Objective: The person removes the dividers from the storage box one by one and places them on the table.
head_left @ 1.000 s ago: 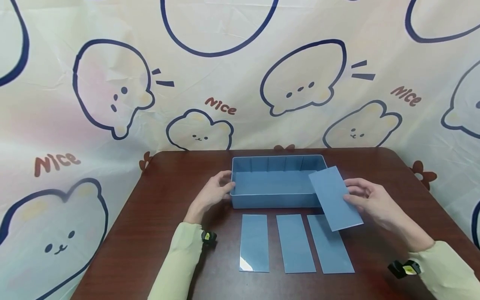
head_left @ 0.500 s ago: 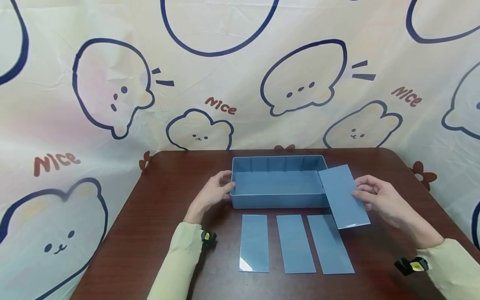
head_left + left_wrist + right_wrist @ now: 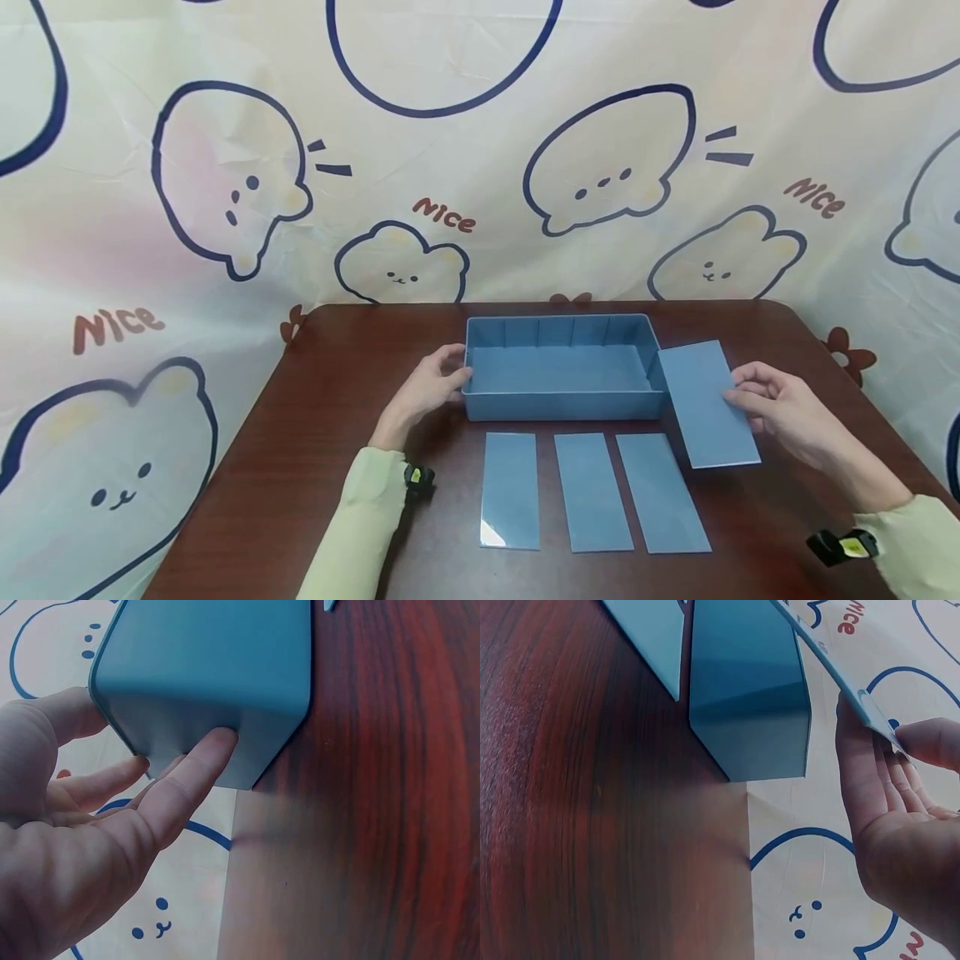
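A shallow blue box (image 3: 562, 406), open at the top, stands toward the back of the table. My left hand (image 3: 423, 387) holds its left end, the thumb over the rim; in the left wrist view the fingers (image 3: 191, 769) lie against the outer end wall. Beyond the box's right end, my right hand (image 3: 787, 412) pinches a flat blue divider panel (image 3: 708, 408) by its right edge. It is raised and tilted, and hides the box's front right corner in the head view. The right wrist view shows this panel (image 3: 832, 667) edge-on between thumb and fingers.
Three similar blue panels lie in a row before the box: a left panel (image 3: 510, 492), a middle panel (image 3: 594, 493) and a right panel (image 3: 663, 493). Vertical ridges line the box's back wall. A cartoon-printed cloth (image 3: 495, 167) hangs behind the dark wooden table (image 3: 300, 467).
My right hand has carried the raised panel rightward and slightly down, uncovering more of the box's right end. The left hand, the box and the panels on the table keep their places.
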Demonstrator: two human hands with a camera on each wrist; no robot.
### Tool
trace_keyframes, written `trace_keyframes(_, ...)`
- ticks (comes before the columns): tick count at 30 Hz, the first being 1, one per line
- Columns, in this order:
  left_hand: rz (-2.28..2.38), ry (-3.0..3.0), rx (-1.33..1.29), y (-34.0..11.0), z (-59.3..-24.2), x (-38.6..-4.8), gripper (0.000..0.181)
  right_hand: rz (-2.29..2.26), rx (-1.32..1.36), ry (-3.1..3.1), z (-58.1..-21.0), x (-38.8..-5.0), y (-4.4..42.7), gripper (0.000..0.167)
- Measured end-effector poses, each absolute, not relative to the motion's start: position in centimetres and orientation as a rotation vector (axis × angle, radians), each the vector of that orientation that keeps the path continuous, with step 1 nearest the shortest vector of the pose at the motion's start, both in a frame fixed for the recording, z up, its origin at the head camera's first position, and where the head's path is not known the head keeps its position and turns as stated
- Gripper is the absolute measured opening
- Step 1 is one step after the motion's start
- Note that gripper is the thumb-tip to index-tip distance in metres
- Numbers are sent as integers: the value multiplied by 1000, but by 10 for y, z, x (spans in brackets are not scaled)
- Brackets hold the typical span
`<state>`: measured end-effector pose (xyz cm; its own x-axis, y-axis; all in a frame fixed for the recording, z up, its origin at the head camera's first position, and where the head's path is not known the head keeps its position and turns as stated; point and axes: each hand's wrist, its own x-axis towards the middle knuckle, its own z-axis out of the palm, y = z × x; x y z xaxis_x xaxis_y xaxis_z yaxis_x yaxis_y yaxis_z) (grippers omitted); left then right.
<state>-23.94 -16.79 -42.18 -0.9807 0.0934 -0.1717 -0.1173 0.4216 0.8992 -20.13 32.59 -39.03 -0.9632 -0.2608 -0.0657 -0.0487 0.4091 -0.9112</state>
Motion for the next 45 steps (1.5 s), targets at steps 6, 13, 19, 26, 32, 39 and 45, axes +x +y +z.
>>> trace_keyframes(6,1594,2485,-29,-166,-421,-240,53,-1565,-289,2490,-391,-199,336,19)
trace_keyframes(13,1594,2485,-26,-166,-420,-240,54,-1565,-234,2506,-392,-197,348,20)
trace_keyframes(19,1591,2488,-25,-167,-419,-239,54,-1530,-209,2520,-396,-196,354,20)
trace_keyframes(26,1583,2497,-17,-167,-420,-240,54,-1466,-195,2539,-404,-194,361,21)
trace_keyframes(32,1591,2485,-18,-166,-421,-240,54,-1410,-175,2549,-406,-195,366,24)
trace_keyframes(39,1599,2481,-20,-167,-422,-241,54,-1382,-138,2543,-408,-197,371,28)
trace_keyframes(45,1599,2479,-22,-168,-424,-241,54,-1367,-113,2525,-414,-197,371,33)
